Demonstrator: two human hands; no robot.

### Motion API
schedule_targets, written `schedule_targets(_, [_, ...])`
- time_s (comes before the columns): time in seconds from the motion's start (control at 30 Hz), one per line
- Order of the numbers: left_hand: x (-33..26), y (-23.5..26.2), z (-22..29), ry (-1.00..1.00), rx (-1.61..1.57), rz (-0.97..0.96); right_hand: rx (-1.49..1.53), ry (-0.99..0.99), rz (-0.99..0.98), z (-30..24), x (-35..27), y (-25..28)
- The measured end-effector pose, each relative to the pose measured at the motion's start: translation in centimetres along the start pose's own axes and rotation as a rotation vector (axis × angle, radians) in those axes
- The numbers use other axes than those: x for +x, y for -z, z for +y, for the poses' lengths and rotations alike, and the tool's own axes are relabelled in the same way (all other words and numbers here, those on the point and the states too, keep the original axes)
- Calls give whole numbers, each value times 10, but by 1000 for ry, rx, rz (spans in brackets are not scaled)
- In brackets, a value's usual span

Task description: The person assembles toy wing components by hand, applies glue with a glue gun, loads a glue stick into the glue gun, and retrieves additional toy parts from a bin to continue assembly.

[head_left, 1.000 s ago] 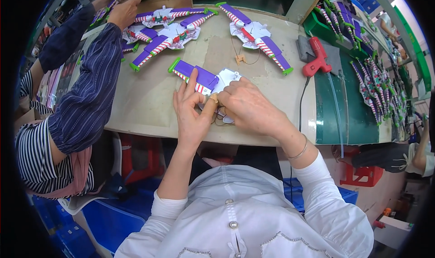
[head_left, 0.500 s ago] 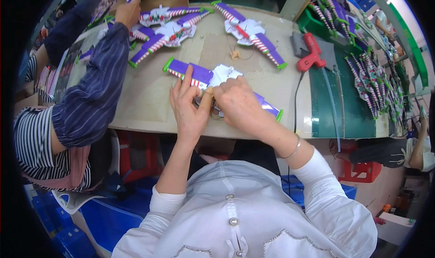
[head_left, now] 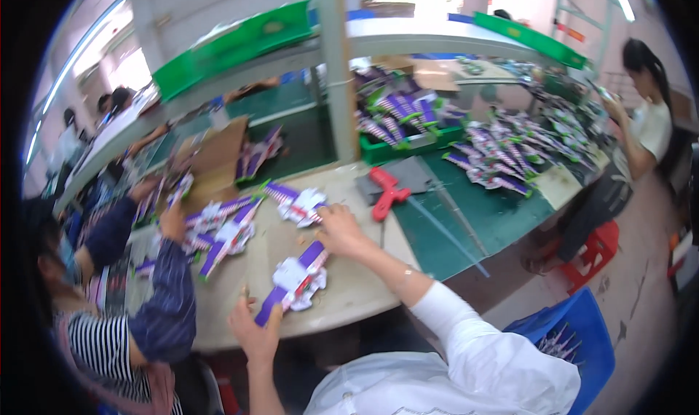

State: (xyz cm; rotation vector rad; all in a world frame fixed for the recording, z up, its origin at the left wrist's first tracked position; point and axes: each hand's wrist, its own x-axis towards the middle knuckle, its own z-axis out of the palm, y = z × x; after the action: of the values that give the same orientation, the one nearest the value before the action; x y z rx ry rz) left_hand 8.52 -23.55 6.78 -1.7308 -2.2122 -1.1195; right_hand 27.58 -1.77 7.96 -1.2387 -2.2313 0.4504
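A purple and white toy wing piece (head_left: 290, 275) lies on the table between my hands, with red and striped parts along its near side. My left hand (head_left: 255, 329) is at its lower left end, thumb and fingers apart around the purple tip. Beyond it lies a second wing piece (head_left: 300, 205) with a green tip. My right hand (head_left: 339, 230) has its fingers bent over that piece's right end, covering the wing there. The picture is slightly blurred, and the undersides of my right fingers are hidden.
A red glue gun (head_left: 386, 194) rests on a grey pad at right. Behind it stands a green tray (head_left: 378, 153) of wing parts, beside a heap of more (head_left: 495, 153). At left, a co-worker's sleeve (head_left: 166, 287) reaches over several wing pieces (head_left: 218, 233). A post (head_left: 339, 73) rises behind the table.
The view has swung up and right. My hands have come apart from the near piece, which now shows its red part. My right hand has moved to the far wing piece.
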Motion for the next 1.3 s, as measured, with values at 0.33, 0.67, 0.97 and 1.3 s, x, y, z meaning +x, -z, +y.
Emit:
schedule_targets(0.33, [22,28,-44,120,-424,-632,11,-213,-152,38,34,-23])
schedule_targets(0.67, [175,-47,-83,126,-493,-33,-44,-96,-285,-4,-64,-5])
schedule_targets(0.97, [299,-106,-190,226,240,113,-78,111,-245,-12,-85,-20])
schedule_targets(1.3, [146,-59,-34,-22,-349,4,-97,148,-199,0,-82,-27])
